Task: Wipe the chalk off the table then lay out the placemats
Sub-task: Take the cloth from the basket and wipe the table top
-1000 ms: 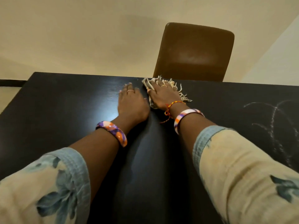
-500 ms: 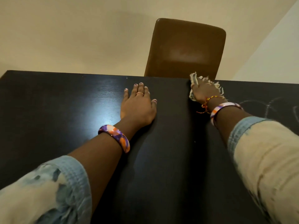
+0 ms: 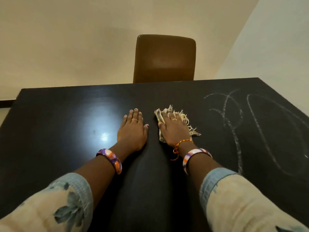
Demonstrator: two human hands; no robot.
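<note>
Now that the right hand point(image 3: 173, 127) has swept its cloth point(image 3: 181, 117) back beside the flat, straight-fingered left hand point(image 3: 133, 129), the chalk point(image 3: 234, 124) remains unwiped.

Cream sleeves point(image 3: 242, 203) w/ blue floral print, denim-blue cuffs; purple-orange bangles point(image 3: 111, 160), gold rings point(image 3: 134, 120).

The table point(image 3: 50, 131) is showing black, with a pale sheen glaring just left of the left hand point(image 3: 132, 129). White chalk point(image 3: 234, 124) is looping across the table's right part. The cloth point(image 3: 177, 118) is looking cream with pale fringe, perhaps with a grey stripe. Both bangles point(image 3: 110, 160) are showing purple, orange and white swirls. An orange-yellow thread point(image 3: 179, 144) is circling the right wrist. The sleeves point(image 3: 55, 205) are showing cream with blue blotches and blue cuffs. Beyond the table, the chair point(image 3: 164, 59) is showing brown.
</note>
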